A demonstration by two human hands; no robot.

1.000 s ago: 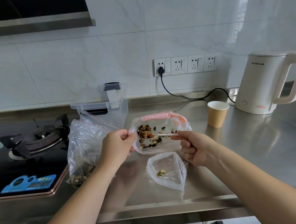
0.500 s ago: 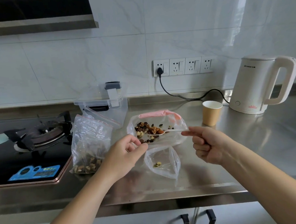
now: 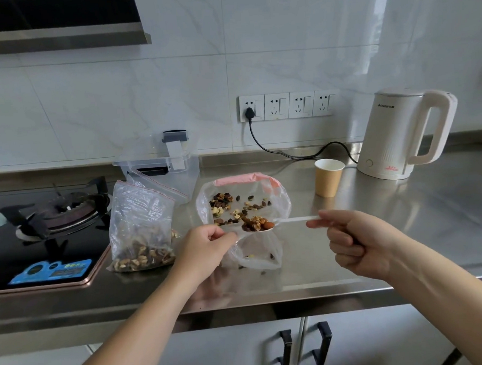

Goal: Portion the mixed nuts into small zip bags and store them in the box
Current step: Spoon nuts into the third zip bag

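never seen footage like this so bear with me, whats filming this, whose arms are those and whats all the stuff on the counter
There is no machine here. A person wears a camera on their head, so you look down along their own two bare arms at a steel kitchen counter.

The right hand holds a white plastic spoon heaped with mixed nuts. The left hand pinches open the mouth of a small zip bag, which has only a few nuts in it. The spoon hovers just above that opening.

Behind them lies a larger open bag with a pink edge and loose nuts inside. To the left stands a fuller bag of nuts, in front of a clear storage box. Also there: a paper cup, a white kettle and a gas hob.
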